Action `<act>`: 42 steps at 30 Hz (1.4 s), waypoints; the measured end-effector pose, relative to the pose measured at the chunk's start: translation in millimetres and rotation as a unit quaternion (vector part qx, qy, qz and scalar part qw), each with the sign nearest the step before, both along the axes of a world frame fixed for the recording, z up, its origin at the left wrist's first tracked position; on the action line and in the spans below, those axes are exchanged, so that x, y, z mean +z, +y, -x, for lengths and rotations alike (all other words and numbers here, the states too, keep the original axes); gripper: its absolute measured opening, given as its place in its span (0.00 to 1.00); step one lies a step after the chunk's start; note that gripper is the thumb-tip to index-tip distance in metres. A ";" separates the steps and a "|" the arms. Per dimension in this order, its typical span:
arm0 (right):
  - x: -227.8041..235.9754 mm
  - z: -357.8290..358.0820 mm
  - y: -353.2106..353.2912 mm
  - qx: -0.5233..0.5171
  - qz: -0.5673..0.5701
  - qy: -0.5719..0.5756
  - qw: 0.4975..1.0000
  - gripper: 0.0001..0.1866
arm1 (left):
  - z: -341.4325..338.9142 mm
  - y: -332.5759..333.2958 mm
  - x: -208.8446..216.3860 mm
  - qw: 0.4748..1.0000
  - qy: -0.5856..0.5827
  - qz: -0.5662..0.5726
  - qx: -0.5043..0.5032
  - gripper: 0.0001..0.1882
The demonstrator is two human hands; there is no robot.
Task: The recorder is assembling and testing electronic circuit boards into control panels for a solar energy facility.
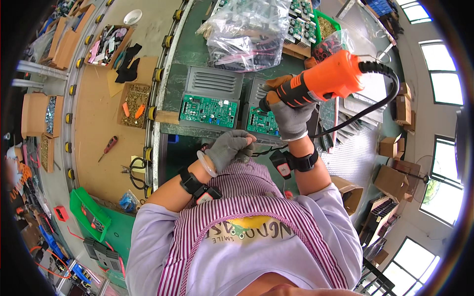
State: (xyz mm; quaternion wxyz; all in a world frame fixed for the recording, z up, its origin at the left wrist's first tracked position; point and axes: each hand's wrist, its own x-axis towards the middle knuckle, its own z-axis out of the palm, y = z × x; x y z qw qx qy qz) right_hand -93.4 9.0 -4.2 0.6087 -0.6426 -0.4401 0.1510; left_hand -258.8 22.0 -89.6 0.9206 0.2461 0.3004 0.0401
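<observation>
My right hand (292, 118), in a grey glove, is wrapped round an orange and black electric screwdriver (323, 81). Its tip end points down over the right-hand green circuit board (263, 122), which sits on a grey vented metal housing (257, 91) and is partly covered by the tool and hand. To the left lies a second circuit board (208, 111) on a similar grey housing (213, 81). My left hand (229, 149), also gloved, is closed in a pinch near the bench's front edge, just below the boards; whatever lies between its fingertips is too small to make out.
A thick black cable (395, 84) loops from the screwdriver past my right forearm. Behind the housings lies a clear plastic bag (244, 37), with stacked circuit boards (299, 27) beside it. Leftward, a roller rail (157, 98) borders a surface with a box of brass screws (134, 101) and a screwdriver (109, 146).
</observation>
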 end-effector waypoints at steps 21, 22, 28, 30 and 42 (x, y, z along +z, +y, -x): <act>29.2 8.1 -44.6 0.124 -0.201 0.224 0.946 0.16 | 1.2 2.8 -1.3 0.991 -0.025 0.050 0.123 0.10; 29.4 9.9 -48.1 0.124 -0.211 0.230 0.942 0.17 | 0.4 2.2 -0.6 0.992 -0.043 0.045 0.109 0.11; 29.6 18.8 -61.0 0.103 -0.180 0.227 0.951 0.19 | -2.2 -1.0 -0.2 0.998 -0.057 0.004 0.035 0.12; 30.3 19.6 -63.9 0.107 -0.168 0.221 0.955 0.19 | -3.6 -3.4 -2.8 0.997 -0.058 0.033 0.041 0.13; 2.4 21.3 -46.7 0.046 -0.069 0.173 0.982 0.10 | 7.1 -9.6 -31.4 0.993 0.105 0.054 -0.006 0.09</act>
